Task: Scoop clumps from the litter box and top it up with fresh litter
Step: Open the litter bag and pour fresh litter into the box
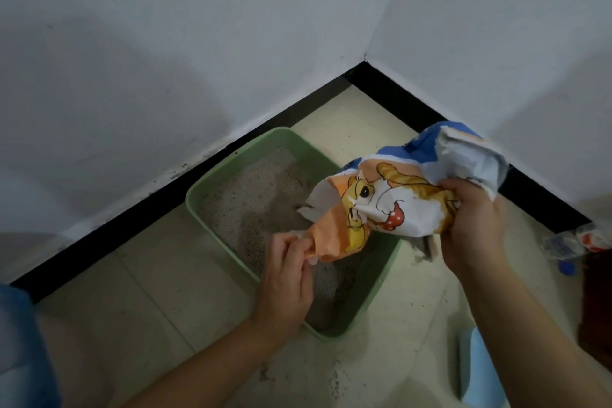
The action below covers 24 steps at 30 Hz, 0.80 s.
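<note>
- Head view: a green litter box (212,185) sits on the tiled floor (159,275), pushed toward the corner where two white walls and their black skirting (132,215) meet, its long side running along the left wall.
- Pale grey litter (251,195) covers the bottom of the box, uneven, with darker patches toward its near end.
- A crumpled litter bag (390,205) (cartoon cat print, orange, white and blue) is held in the air over the right edge of the box, lying roughly level, its blue end toward the right wall.
- The left hand (284,275) pinches the orange corner of the bag between thumb and fingertips; that corner is the bag's lowest point and hangs over the litter at the near half of the box.
- The right hand (473,225) has its fingers curled round the bunched far end of the bag, higher than the left hand and outside the box's right edge.
- Which end of the bag is open cannot be told.
- On the floor at the right edge lie a crumpled clear wrapper (569,242) and, nearer the person, a light-blue plastic object (477,371).
</note>
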Each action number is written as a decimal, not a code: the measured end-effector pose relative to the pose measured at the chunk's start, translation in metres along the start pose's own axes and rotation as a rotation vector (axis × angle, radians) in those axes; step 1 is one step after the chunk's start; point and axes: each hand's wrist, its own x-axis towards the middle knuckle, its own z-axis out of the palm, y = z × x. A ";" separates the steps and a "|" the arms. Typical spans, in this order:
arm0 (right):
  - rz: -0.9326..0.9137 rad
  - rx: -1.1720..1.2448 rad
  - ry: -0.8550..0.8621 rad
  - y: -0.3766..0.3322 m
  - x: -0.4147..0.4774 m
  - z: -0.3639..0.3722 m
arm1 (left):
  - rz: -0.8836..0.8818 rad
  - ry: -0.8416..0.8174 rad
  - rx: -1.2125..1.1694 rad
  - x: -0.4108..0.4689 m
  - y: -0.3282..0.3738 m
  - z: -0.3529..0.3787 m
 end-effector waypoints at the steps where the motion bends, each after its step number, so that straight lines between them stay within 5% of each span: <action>1: 0.023 0.050 0.028 -0.001 -0.001 0.002 | -0.001 0.006 -0.012 0.000 0.000 -0.002; 8: -0.003 0.008 0.055 0.002 -0.001 0.012 | -0.036 -0.022 -0.110 -0.002 0.004 -0.002; 13: -0.156 -0.244 0.026 0.002 -0.001 0.012 | -0.083 -0.084 -0.167 -0.008 -0.004 -0.005; 17: -0.229 -0.461 -0.048 0.008 -0.002 0.008 | -0.270 -0.288 -0.242 -0.014 -0.011 0.001; 24: -0.306 -0.581 -0.065 0.016 -0.002 -0.005 | -0.426 -0.327 -0.331 -0.004 -0.005 0.001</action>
